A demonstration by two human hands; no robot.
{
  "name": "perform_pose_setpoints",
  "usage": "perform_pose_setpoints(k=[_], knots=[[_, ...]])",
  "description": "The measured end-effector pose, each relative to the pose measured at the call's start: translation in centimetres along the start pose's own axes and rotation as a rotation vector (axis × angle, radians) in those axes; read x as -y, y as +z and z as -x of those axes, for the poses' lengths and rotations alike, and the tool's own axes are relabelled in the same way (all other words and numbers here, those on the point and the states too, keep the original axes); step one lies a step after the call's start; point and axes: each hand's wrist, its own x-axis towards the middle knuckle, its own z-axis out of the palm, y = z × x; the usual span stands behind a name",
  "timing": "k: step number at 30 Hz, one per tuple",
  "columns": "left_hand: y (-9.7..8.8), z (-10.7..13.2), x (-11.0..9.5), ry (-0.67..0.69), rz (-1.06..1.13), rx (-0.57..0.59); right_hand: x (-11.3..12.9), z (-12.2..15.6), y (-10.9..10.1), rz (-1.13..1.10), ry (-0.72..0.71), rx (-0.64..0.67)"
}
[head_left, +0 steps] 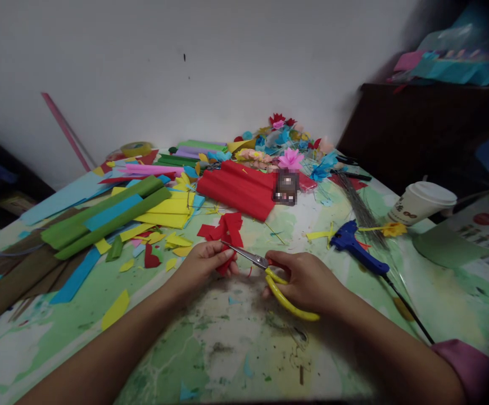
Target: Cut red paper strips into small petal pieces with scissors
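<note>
Near the middle of the table, my left hand (213, 260) pinches a small piece of red crepe paper (226, 264) between thumb and fingers. My right hand (306, 281) is closed round the yellow handles of a pair of scissors (285, 298). Their metal blades point left and reach the red piece at my left fingertips; whether they cut into it I cannot tell. Just beyond my left hand lie other red paper strips (223, 229). Behind these is a large folded sheet of red crepe paper (236, 188).
Green paper rolls (105, 216), yellow sheets (166, 208) and scraps lie to the left. Paper flowers (286, 138) are heaped at the back. On the right are a blue glue gun (360, 250) with a cord, thin wires (362, 208) and a lidded paper cup (421, 202).
</note>
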Motion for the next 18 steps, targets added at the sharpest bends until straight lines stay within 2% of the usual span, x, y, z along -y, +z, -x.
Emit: perform_pose_setpoints(k=[5, 8, 13, 15, 18], knots=[[0.01, -0.03, -0.06, 0.007, 0.019, -0.007, -0.06, -0.01, 0.16, 0.005, 0.0, -0.032], [0.1, -0.07, -0.29, 0.031, 0.087, -0.078, 0.03, 0.04, 0.09, 0.008, 0.005, -0.067], [0.2, -0.31, -0.78, 0.018, 0.362, -0.226, 0.2, 0.15, -0.03, 0.123, -0.059, -0.101], [0.15, -0.45, -0.81, 0.016, 0.433, -0.235, 0.17, 0.12, 0.02, 0.16, -0.078, -0.1], [0.08, -0.59, -0.62, 0.01, 0.422, -0.222, 0.04, 0.02, 0.16, 0.137, -0.056, -0.104]])
